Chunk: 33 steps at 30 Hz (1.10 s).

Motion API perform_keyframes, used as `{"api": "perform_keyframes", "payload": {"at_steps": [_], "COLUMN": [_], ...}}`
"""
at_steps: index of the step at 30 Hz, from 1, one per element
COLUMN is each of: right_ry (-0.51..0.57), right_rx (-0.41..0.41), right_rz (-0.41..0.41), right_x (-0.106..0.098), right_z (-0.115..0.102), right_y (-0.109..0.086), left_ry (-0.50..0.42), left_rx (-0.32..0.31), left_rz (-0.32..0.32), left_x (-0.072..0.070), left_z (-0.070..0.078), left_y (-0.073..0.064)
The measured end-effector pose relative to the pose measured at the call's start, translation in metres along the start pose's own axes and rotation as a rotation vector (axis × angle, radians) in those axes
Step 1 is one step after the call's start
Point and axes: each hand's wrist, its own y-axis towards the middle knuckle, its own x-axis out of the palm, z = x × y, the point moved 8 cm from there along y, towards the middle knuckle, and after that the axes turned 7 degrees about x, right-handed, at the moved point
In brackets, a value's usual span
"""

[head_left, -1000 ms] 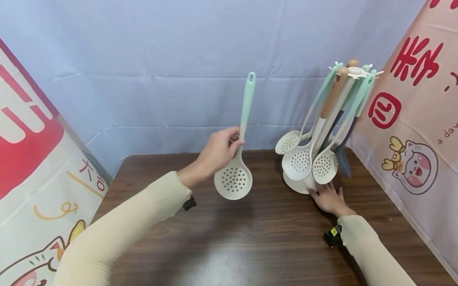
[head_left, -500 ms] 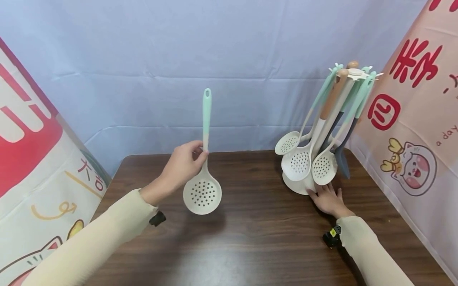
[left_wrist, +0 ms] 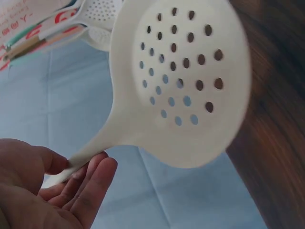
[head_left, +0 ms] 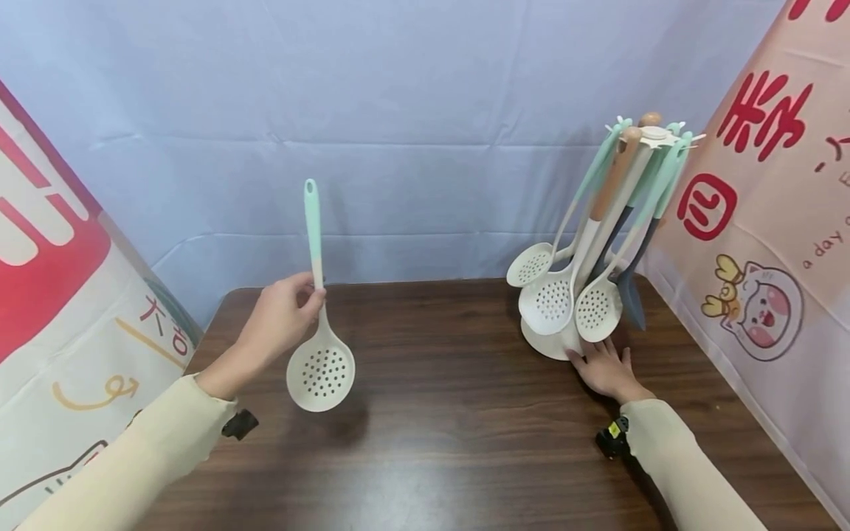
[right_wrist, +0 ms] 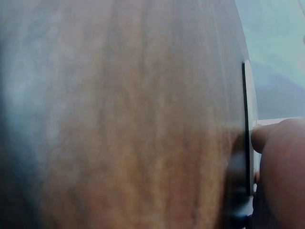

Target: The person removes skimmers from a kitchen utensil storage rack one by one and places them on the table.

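My left hand (head_left: 282, 313) pinches a slotted skimmer (head_left: 322, 369) by the lower part of its handle, between thumb and fingers. The skimmer has a round cream head full of holes and a mint-green handle end pointing up; its head hangs over the left part of the table. In the left wrist view the skimmer head (left_wrist: 186, 138) fills the middle. At the right, my right hand (head_left: 606, 371) rests with spread fingers on the round base (head_left: 551, 344) of a utensil stand. The right wrist view shows the base's edge (right_wrist: 250, 133) under the thumb.
Several utensils hang on the stand, among them a wooden-handled slotted ladle (head_left: 553, 301), a small skimmer (head_left: 531, 265) and a dark grey turner (head_left: 632, 299). The brown wooden table (head_left: 425, 428) ends at a pale blue cloth backdrop (head_left: 398, 147). Printed cloths flank both sides.
My left hand has carried the skimmer leftward and slightly lower, away from the stand. My right hand has stayed on the base.
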Motion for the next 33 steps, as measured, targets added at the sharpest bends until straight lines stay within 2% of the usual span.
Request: {"api": "perform_keyframes", "payload": {"at_steps": [12, 21, 28, 33], "right_ry": [0.004, 0.013, -0.006, 0.016], "right_rx": [-0.005, -0.012, -0.011, -0.018], "right_rz": [0.001, 0.029, 0.009, 0.011], "right_x": [0.001, 0.002, 0.002, 0.003], "right_z": [-0.002, -0.005, -0.008, -0.008], "right_y": [0.004, 0.001, -0.001, 0.0], "left_ry": [0.081, 0.113, 0.133, 0.151], "left_rx": [-0.045, -0.095, -0.189, -0.219], "left_rz": [-0.012, -0.112, -0.205, -0.241], "left_x": [-0.022, -0.025, -0.023, -0.029], "left_z": [-0.037, -0.077, -0.11, -0.134], "left_y": [-0.023, -0.052, -0.076, -0.084]}}
